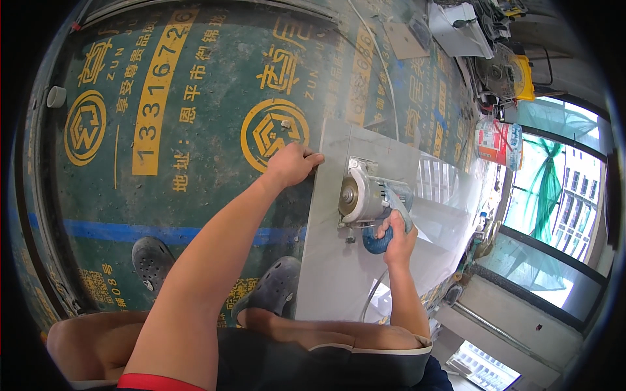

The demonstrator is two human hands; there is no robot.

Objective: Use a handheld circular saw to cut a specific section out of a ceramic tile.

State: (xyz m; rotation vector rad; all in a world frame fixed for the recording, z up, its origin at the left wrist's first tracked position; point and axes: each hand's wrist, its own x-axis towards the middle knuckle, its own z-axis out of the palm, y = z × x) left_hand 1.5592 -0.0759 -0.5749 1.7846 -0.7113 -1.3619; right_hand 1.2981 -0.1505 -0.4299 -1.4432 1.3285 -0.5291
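My left hand [292, 163] rests at the left edge of a large pale, glossy tile [437, 228], fingers curled against that edge. My right hand [397, 236] grips the blue handle of a hand-held electric saw [357, 195], which lies on the tile with its round silver blade housing toward the left. A cord runs from beneath the saw toward my knees. The tile's underside and what my left fingertips touch are partly hidden.
A green printed floor covering [163, 208] with blue tape surrounds my sandalled feet [274, 287]. A white cylinder [56, 96] sits far left. A bucket [495, 143], yellow-framed fan [521, 75] and white box [456, 29] stand upper right, near windows. A cable crosses the floor beyond the tile.
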